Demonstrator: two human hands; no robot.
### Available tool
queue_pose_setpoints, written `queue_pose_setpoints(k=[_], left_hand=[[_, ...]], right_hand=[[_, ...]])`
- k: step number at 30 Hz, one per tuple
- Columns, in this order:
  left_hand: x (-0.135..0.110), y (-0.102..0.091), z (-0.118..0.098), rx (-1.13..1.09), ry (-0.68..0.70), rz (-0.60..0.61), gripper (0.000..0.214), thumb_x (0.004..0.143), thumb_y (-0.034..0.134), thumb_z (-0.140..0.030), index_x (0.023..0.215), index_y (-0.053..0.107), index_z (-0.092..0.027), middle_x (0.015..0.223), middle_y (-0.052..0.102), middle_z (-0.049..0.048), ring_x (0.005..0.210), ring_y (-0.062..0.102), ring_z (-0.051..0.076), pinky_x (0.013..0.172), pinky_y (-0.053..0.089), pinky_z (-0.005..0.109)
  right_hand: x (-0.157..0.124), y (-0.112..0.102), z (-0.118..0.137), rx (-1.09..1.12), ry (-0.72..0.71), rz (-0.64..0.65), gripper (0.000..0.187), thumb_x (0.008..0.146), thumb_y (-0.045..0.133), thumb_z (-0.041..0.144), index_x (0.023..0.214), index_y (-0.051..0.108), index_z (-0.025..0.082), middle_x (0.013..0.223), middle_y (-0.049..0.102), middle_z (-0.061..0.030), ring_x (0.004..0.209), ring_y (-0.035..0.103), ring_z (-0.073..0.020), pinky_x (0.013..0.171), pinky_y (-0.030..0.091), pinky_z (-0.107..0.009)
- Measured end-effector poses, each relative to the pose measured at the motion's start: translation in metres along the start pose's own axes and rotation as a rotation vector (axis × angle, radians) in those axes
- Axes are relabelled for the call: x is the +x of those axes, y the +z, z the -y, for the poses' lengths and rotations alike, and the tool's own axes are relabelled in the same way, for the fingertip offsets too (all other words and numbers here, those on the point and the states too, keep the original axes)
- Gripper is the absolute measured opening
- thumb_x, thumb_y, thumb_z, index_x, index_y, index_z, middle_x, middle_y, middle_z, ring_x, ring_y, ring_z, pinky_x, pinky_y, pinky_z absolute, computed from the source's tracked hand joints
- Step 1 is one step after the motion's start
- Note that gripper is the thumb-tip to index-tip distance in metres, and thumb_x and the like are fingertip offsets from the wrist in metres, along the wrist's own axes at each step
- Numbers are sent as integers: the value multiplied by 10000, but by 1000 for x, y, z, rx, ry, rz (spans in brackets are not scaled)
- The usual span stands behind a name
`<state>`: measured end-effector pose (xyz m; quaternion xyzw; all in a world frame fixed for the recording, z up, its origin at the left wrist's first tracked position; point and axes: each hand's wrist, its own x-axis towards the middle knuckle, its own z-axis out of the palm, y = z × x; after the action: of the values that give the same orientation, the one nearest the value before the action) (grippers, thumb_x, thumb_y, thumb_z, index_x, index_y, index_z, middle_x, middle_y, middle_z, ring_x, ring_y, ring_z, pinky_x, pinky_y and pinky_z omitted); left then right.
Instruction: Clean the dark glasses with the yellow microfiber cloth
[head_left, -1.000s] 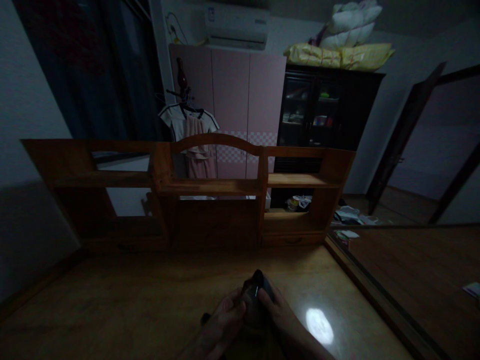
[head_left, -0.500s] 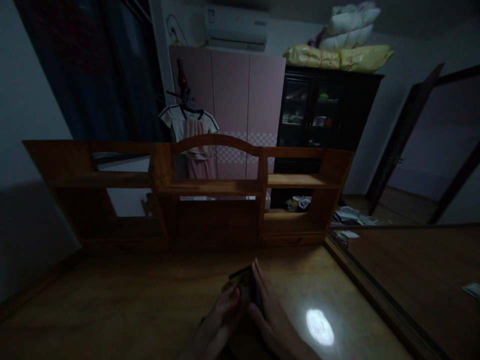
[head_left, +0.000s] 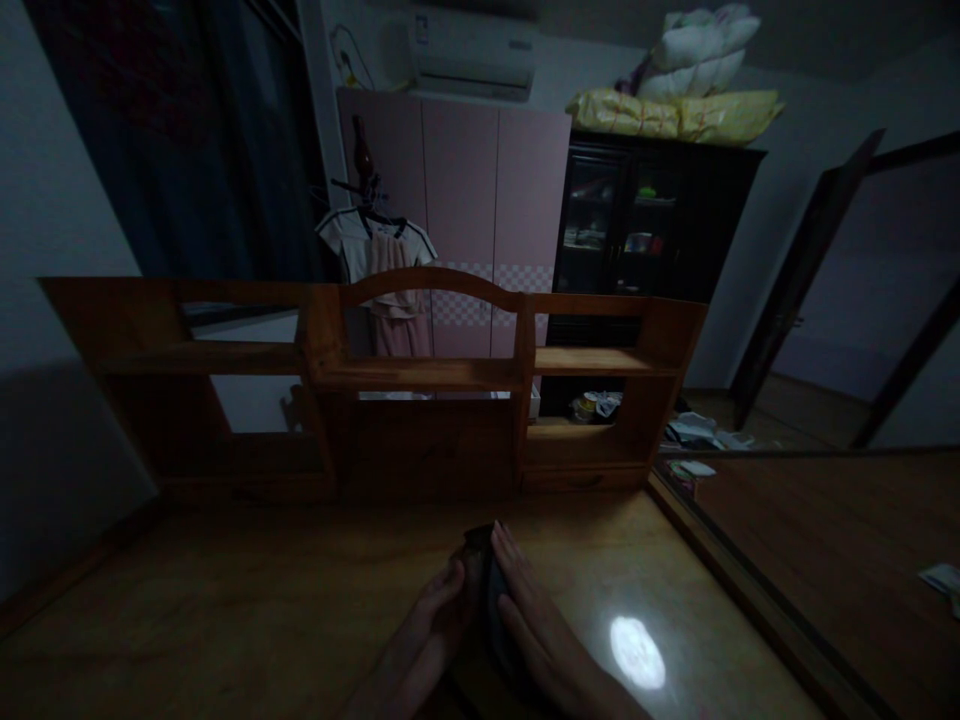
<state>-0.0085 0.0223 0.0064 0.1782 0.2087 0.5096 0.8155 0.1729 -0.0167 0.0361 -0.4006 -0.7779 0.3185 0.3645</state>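
The room is dim. My left hand [head_left: 429, 622] and my right hand [head_left: 529, 615] lie close together low on the wooden desk top [head_left: 247, 610]. Between them is a small dark object [head_left: 484, 585] that I cannot identify. My right hand's fingers are stretched flat along its right side. My left hand's fingers curl against its left side. Both hands touch it.
A wooden shelf unit [head_left: 420, 380] stands along the back of the desk. A bright light spot [head_left: 637, 652] reflects on the desk to the right of my hands. Another wooden surface [head_left: 840, 560] adjoins on the right. Wardrobes stand behind.
The dark object has turned between my hands, and my right fingers have flattened and slid forward along it. My hands have shifted slightly left and forward.
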Motion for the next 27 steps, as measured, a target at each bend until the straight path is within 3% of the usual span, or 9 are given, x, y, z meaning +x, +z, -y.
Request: queue_pose_setpoints(k=[5,11,19,23,27], left_hand=[[-2,5,8,75,34,49,191,739,788,-186,917,747,-132,975,755,92,1002,690,249,1014,459,322],[-1,4,11,94,47,50,287,767,752,-195,1051,723,-163,1088,730,80,1189,591,262,1131,334,352],[-1,2,-2,35,24,-17,268,775,762,-188,1036,724,-142,1112,719,100,1043,677,240,953,506,301],[2,-1,13,194,8,43,242,714,822,-245,920,755,-137,935,757,96,963,701,285,873,536,307],[3,-3,31,244,-10,98,296,677,846,-243,939,757,-137,933,752,133,1042,665,333,941,493,368]], right_hand=[[-4,6,-3,-108,-51,-31,619,1007,338,344,1526,6,285,1615,-22,25,1481,18,-227,1215,121,-477],[-1,4,-2,-204,-113,36,655,996,368,342,1527,-7,263,1616,-13,7,1482,8,-246,1211,95,-507],[4,-1,-7,-75,-22,-38,562,1015,313,361,1525,87,289,1614,77,20,1480,87,-199,1219,146,-452],[1,-1,-12,-21,24,-128,571,1015,305,385,1524,62,297,1615,71,30,1479,86,-187,1222,129,-439],[-2,-7,-4,-54,0,-129,546,1015,301,377,1521,105,310,1614,59,41,1479,87,-200,1219,142,-446]])
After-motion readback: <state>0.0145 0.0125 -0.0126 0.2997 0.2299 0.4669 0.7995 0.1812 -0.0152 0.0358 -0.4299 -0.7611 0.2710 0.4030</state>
